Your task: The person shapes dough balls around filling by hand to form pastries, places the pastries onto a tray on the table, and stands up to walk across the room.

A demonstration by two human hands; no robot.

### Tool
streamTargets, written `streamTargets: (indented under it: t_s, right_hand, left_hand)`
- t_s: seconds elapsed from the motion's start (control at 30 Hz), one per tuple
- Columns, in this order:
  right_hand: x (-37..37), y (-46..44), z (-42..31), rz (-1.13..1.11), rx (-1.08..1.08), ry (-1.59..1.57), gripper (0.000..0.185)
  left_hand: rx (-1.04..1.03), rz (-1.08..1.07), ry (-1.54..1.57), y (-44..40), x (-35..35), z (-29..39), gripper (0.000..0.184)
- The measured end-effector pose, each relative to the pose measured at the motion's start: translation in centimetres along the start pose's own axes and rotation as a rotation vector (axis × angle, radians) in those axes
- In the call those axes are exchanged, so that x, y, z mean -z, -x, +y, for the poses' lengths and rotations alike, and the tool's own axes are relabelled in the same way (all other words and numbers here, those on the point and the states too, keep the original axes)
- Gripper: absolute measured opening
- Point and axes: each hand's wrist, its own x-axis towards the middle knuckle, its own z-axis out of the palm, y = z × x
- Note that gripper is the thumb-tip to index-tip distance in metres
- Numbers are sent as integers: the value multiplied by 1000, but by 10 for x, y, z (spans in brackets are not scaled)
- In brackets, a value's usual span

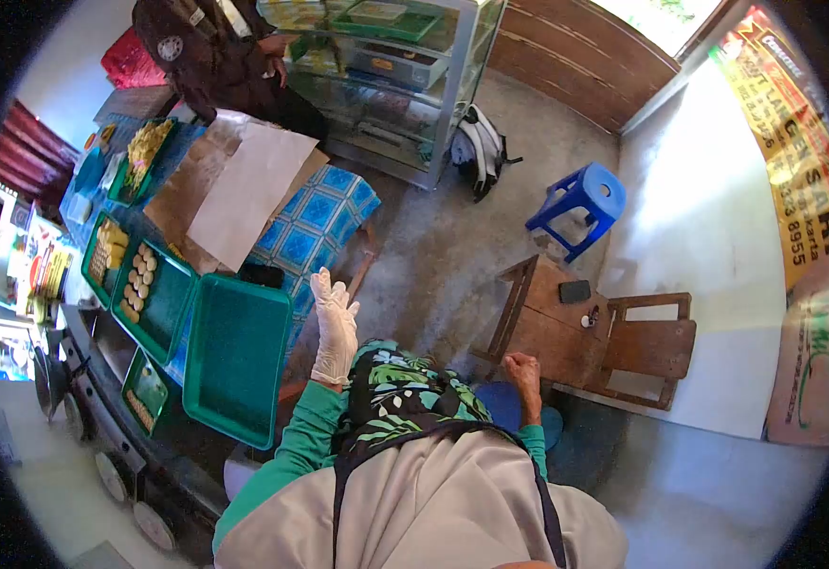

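My left hand wears a thin white glove and is raised with its fingers apart, holding nothing. Just left of it lies a bare green tray, which the hand does not touch. Beyond that, another green tray carries several rows of round pale dough pieces. My right hand is ungloved and curled into a fist near my lap, with nothing visible in it. A patterned apron covers my lap between the hands.
Cardboard lies on a blue checked tablecloth. Behind stands a glass cabinet, with a person in dark clothes beside it. To the right are a blue stool, a wooden chair and a phone.
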Motion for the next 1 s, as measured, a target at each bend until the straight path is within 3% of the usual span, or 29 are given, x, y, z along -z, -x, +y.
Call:
streamTargets:
  t_s: [0.17, 0.23, 0.3, 0.33, 0.43, 0.57, 0.63, 0.7, 0.8, 0.9, 1.0]
  right_hand:
    - [-11, -84, 6, -19, 100, -36, 28]
    - [-24, -126, -18, 35, 226, -272, 24]
    - [-15, -164, -71, -107, 183, -176, 22]
    - [-22, -184, -85, -130, 205, -276, 22]
    - [-38, -242, -147, -130, 204, -425, 24]
    - [-41, -306, -228, -126, 255, -480, 24]
    - [-41, -326, -265, -163, 180, -583, 25]
    - [-35, -352, -283, -194, 99, -673, 26]
    - [-38, -391, -311, -141, 109, -778, 29]
    - [-32, -430, -330, -145, -70, -906, 30]
    - [-29, -470, -344, -161, -46, -901, 30]
  left_hand:
    - [1, 47, 69, -18, -12, -5, 97]
    - [-27, 38, 54, -34, -21, -6, 97]
    - [-20, 44, 67, -58, -33, -6, 97]
    - [-11, 34, 70, -72, -39, -6, 97]
    - [12, 17, 101, -126, -62, -5, 91]
    - [-3, 15, 104, -213, -94, 6, 97]
    - [1, 17, 131, -249, -116, 28, 96]
    - [1, 40, 168, -284, -133, 37, 80]
    - [-28, 102, 165, -336, -149, 40, 87]
    - [-18, 181, 207, -389, -162, 39, 91]
    - [-71, 436, 251, -441, -168, 31, 85]
